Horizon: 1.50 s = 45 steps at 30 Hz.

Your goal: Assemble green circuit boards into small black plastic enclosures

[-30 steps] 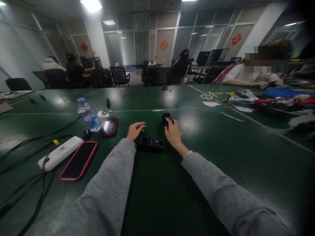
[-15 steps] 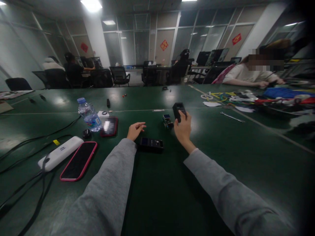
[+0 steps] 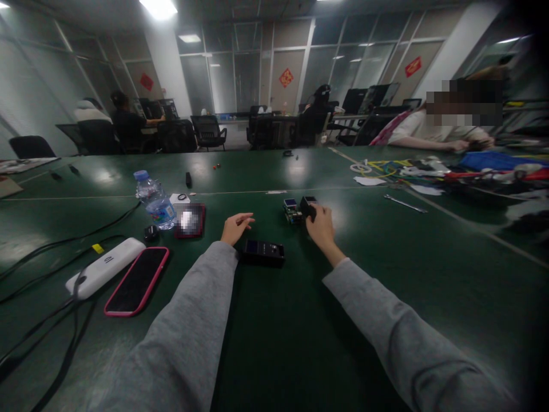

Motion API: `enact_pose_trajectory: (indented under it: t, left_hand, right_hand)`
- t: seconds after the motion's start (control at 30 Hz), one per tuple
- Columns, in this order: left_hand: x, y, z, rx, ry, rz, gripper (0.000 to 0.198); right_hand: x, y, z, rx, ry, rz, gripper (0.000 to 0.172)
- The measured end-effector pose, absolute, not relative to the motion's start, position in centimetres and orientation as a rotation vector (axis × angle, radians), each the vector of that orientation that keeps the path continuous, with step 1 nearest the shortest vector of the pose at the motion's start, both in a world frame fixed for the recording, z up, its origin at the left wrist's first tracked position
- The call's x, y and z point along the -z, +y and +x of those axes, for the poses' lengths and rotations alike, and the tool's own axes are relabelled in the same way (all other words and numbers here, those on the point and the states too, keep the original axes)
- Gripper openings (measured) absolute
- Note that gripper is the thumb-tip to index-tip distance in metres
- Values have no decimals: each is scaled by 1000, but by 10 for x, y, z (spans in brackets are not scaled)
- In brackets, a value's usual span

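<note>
Green tabletop [image 3: 429,257]: bottle [image 3: 159,207], wrench [image 3: 405,203], black case [image 3: 307,204]

"Middle of the frame?"

"One flat black device with a screen [image 3: 263,253], one black boxy casing [image 3: 307,206], one small greenish circuit board [image 3: 292,214]."

"Across the top?"

"Three red diamond-shaped wall signs [image 3: 286,77]. People [image 3: 407,134]: perhaps four, the back being dim."
</note>
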<state>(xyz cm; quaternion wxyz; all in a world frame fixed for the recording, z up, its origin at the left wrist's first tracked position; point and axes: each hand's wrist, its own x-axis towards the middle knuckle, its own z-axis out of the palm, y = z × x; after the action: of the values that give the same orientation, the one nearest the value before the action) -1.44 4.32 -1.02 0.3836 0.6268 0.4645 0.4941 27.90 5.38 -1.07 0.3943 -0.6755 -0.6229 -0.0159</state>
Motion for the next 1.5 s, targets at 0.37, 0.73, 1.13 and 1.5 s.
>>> enact_pose_trajectory:
  t: [0.37, 0.73, 1.13, 1.5]
  left_hand:
    - [11, 44, -15, -1263, 1194, 1624, 33]
    - [11, 44, -14, -1273, 1175, 1606, 34]
    - [6, 42, -12, -1357, 1124, 1529, 32]
    - [7, 49, -17, -1592, 1307, 1273, 29]
  right_hand:
    - [6, 54, 275, 193, -1514, -1698, 39]
    - [-79, 26, 233, -547, -2079, -1099, 44]
    - [-101, -21, 204, -984, -2796, -934, 63]
    - [-35, -11, 178, -133, -2089, -1528, 43]
